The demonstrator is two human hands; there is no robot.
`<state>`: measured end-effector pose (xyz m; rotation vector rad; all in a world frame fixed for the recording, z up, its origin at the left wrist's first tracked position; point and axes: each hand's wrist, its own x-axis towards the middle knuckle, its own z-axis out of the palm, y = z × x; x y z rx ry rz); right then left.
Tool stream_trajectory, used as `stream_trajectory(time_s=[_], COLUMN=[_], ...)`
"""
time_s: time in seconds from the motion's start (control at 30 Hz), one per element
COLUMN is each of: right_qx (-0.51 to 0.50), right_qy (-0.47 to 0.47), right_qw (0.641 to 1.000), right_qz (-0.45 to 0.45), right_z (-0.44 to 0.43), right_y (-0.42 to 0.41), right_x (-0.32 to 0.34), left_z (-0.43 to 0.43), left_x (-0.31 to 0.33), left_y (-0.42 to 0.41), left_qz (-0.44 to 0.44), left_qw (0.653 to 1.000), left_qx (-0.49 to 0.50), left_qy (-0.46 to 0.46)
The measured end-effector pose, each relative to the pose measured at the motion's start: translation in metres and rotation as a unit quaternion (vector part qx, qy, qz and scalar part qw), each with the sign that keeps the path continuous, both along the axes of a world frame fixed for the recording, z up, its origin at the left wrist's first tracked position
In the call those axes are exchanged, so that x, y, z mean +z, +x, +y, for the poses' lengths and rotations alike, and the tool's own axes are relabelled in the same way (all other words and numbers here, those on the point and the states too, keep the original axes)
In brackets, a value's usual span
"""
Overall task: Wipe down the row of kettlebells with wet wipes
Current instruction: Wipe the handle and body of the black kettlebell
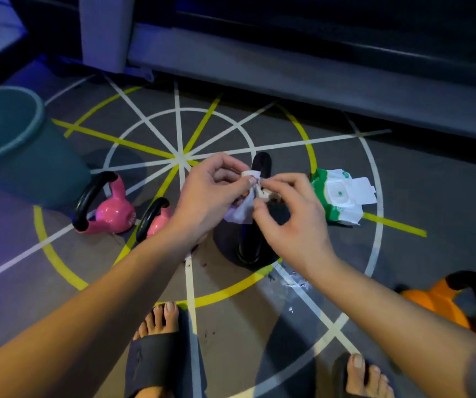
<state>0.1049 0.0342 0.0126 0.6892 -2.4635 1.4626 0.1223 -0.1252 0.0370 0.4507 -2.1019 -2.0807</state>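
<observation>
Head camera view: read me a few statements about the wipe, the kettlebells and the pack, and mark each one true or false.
1. Both the left hand and the right hand pinch the white wipe. True.
2. The orange kettlebell stands next to the teal bucket. False: a pink kettlebell stands by the bucket, and the orange one is at the far right.
3. The green and white wipes pack lies on the floor to the right of the hands. True.
4. The wipe is pressed against the pink kettlebell. False: the hands hold it up over the black kettlebell.
</observation>
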Motion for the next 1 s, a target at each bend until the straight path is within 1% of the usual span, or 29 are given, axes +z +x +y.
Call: stream_trajectory(time_s=[0.1,0.17,0.27,0.4,0.5,0.57,0.63,0.73,0.8,0.93,1.0], right_qx=[-0.022,-0.04,-0.042,-0.04,-0.028,-0.034,-0.028,-0.001,0.011,0.048,0.055], right_qy=[0.021,0.015,0.003,0.022,-0.01,0.005,0.035,0.079,0.115,0.078,0.113], right_qw=[0.999,0.998,0.997,0.989,0.987,0.984,0.975,0.944,0.933,0.909,0.909], right_qz=[-0.037,-0.052,-0.069,-0.139,-0.161,-0.174,-0.218,-0.32,-0.342,-0.407,-0.399], right_z=[-0.008,-0.01,-0.013,-0.016,-0.021,-0.025,-0.027,-0.025,-0.023,-0.019,-0.018], right_y=[-0.014,-0.026,-0.04,-0.074,-0.099,-0.118,-0.139,-0.161,-0.164,-0.154,-0.148], right_x=[-0.001,-0.002,-0.001,0.002,0.003,-0.001,-0.01,-0.033,-0.047,-0.064,-0.072], left_z=[-0.004,-0.008,-0.013,-0.018,-0.018,-0.015,-0.011,-0.006,-0.003,0.009,0.016], left_x=[0.003,0.001,-0.002,-0.011,-0.018,-0.02,-0.02,-0.018,-0.013,-0.002,0.001], left_y=[-0.005,-0.008,-0.013,-0.025,-0.032,-0.037,-0.041,-0.045,-0.045,-0.047,-0.048], left_qz=[-0.004,-0.005,-0.002,0.004,-0.003,-0.018,-0.043,-0.081,-0.096,-0.13,-0.157], left_qw=[1.0,1.0,1.0,0.996,0.995,0.994,0.991,0.983,0.974,0.948,0.937], left_qx=[-0.004,-0.004,0.001,0.032,0.025,0.016,-0.002,-0.048,-0.08,-0.109,-0.104], left_qy=[0.019,0.002,-0.02,-0.077,-0.098,-0.109,-0.123,-0.155,-0.191,-0.27,-0.295])
